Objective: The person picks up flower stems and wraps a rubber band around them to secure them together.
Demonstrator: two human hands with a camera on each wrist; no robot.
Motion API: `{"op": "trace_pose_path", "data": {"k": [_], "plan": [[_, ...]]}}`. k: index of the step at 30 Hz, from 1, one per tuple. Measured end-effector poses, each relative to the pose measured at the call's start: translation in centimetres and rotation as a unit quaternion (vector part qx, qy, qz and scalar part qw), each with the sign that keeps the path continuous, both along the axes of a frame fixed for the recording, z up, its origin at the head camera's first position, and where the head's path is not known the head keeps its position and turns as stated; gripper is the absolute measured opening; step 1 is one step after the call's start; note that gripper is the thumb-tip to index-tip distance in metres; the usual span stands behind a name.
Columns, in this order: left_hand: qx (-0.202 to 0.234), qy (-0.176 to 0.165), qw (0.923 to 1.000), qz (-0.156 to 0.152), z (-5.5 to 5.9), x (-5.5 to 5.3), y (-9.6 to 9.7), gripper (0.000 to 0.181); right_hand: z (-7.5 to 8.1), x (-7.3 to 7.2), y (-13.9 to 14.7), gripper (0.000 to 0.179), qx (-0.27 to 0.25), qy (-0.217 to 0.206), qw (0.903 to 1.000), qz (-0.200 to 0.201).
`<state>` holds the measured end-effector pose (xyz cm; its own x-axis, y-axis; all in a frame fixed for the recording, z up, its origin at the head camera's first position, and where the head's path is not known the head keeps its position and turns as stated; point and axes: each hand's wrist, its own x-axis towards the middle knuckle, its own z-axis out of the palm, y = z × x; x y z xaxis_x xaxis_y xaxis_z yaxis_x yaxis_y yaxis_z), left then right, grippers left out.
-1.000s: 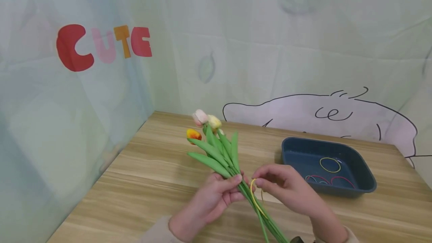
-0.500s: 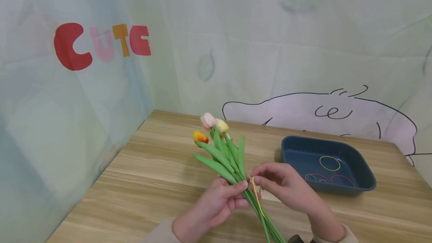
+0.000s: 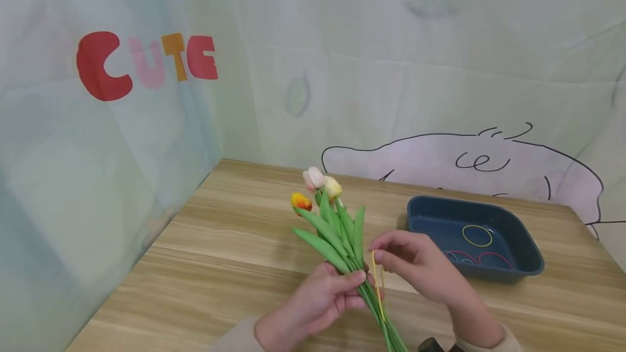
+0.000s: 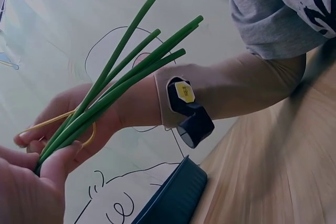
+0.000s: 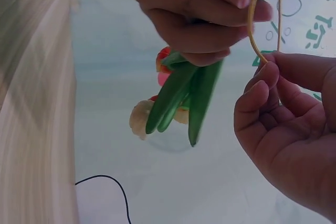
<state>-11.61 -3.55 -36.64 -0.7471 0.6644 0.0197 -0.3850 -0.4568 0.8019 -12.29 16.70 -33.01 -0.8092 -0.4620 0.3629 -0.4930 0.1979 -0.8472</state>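
My left hand (image 3: 323, 297) grips a bunch of artificial tulips (image 3: 335, 232) by the stems, just under the leaves. Pink, pale yellow and orange heads tilt up and away to the left. A yellow rubber band (image 3: 377, 292) loops round the stems below that grip, its top pulled taut by my right hand (image 3: 425, 268), which pinches it between thumb and fingertips. In the left wrist view the cut stem ends (image 4: 152, 51) fan apart, with the band crossing them near the left thumb. The right wrist view shows the stretched band (image 5: 253, 24) between both hands.
A dark blue tray (image 3: 530, 249) stands on the wooden table (image 3: 195, 276) right of my right hand. Inside lie several rubber bands, one of them yellow (image 3: 477, 236). Cloth walls with printed drawings rise behind the table and at its left.
The left hand and tulips have shifted right and slightly down. My right hand has drawn the band away from the stems, so its loop stands stretched to the right.
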Motion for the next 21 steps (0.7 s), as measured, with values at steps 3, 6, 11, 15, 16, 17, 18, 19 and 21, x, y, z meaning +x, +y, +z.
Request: {"op": "trace_pose_path", "data": {"k": [3, 6, 11, 15, 16, 17, 18, 19, 21], "plan": [[-0.004, 0.001, 1.0, -0.002, 0.0, -0.2, 0.0, 0.007, 0.2, 0.0, 0.4, 0.01, -0.004, 0.009, 0.9998, -0.015], [-0.002, 0.018, 0.9997, -0.015, -0.1, -0.5, -0.1, 0.006, 0.4, 0.0, 0.9, 0.014, -0.02, 0.015, 0.9996, -0.012], [0.013, 0.058, 0.9971, -0.047, 0.0, -0.9, -0.5, 0.005, 0.6, -0.2, 1.9, 0.026, -0.056, 0.0, 0.9983, 0.018], [0.02, 0.078, 0.995, -0.06, 0.5, -1.2, -1.1, 0.005, 0.4, -0.7, 2.8, 0.031, -0.131, -0.038, 0.984, 0.115], [0.023, 0.083, 0.9945, -0.06, 0.6, -1.4, -1.4, 0.005, 0.3, -0.9, 2.9, 0.032, -0.157, -0.044, 0.9743, 0.155], [0.025, 0.088, 0.994, -0.059, 0.8, -1.5, -1.6, 0.005, 0.3, -1.1, 3.1, 0.031, -0.186, -0.053, 0.961, 0.198], [0.027, 0.093, 0.9936, -0.058, 0.9, -1.7, -1.8, 0.005, 0.2, -1.4, 3.2, 0.031, -0.215, -0.066, 0.9435, 0.243], [0.032, 0.095, 0.9933, -0.056, 1.1, -1.8, -2.1, 0.005, 0.1, -1.6, 3.3, 0.03, -0.242, -0.081, 0.9235, 0.286], [0.039, 0.1, 0.9928, -0.053, 1.5, -2.1, -2.7, 0.005, 0.1, -1.9, 3.3, 0.025, -0.278, -0.09, 0.8884, 0.354]]}}
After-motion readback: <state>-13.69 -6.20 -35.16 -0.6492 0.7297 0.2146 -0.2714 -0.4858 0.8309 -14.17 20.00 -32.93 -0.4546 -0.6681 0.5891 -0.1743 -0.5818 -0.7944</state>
